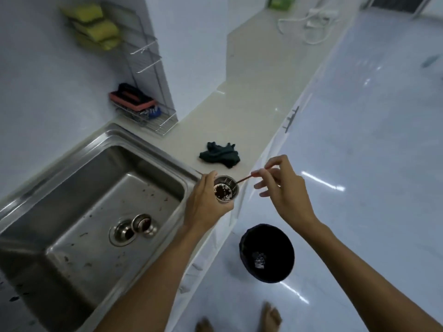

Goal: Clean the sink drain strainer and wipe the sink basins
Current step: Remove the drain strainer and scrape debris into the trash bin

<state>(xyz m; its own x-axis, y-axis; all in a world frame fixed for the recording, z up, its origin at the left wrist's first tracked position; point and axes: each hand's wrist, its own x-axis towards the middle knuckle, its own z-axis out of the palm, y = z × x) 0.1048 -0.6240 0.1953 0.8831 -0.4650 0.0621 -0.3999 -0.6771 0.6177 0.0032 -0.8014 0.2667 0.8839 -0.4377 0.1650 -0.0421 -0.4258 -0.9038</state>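
Left hand (206, 200) wrapped round the strainer (225, 189) just off the counter (239, 116) edge, dark muck in its base, while the right hand (282, 188) at three o'clock pinched a thin stick (244, 179), its long axis aimed nine o'clock at the rim, bin (266, 252) down at five o'clock

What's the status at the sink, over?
Left hand grips strainer. Right hand pinches thin stick, tip at strainer rim. Basin specked with debris. Nothing in the way.
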